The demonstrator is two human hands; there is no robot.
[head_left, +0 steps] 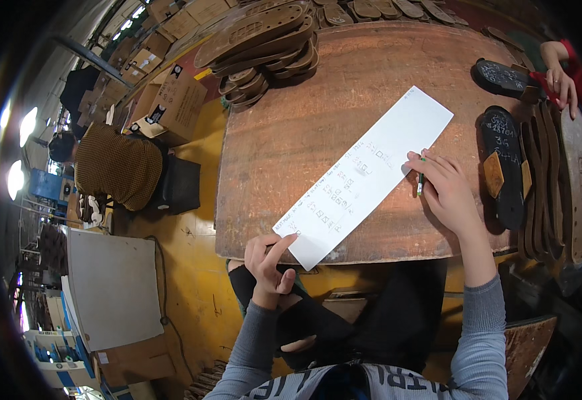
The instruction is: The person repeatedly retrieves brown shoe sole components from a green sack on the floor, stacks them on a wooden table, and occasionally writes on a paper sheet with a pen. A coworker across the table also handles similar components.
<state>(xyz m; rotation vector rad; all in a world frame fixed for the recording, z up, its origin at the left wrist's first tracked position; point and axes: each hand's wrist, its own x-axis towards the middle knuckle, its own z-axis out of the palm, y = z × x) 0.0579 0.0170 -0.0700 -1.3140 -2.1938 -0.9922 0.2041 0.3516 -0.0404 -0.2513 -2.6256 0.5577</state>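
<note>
A long white strip of paper (407,123) with handwritten notes and small drawn boxes lies diagonally across the brown wooden table (271,167). Its near end sticks out slightly over the table's front edge. My left hand (267,267) is at that near end, the index finger stretched onto the paper and the thumb apart; nothing is in it. Over the paper's right edge rests my right hand (447,190), its fingers closed around a slim green pen (421,177). The pen's far tip is partly hidden by the fingers.
Brown shoe soles (257,40) are piled at the table's far left, with more along the far edge. To the right lie black marked soles (502,167) beside a row of brown ones (544,180). A co-worker's hand (563,83) rests there. Another person (117,163) sits left, near cardboard boxes (171,103).
</note>
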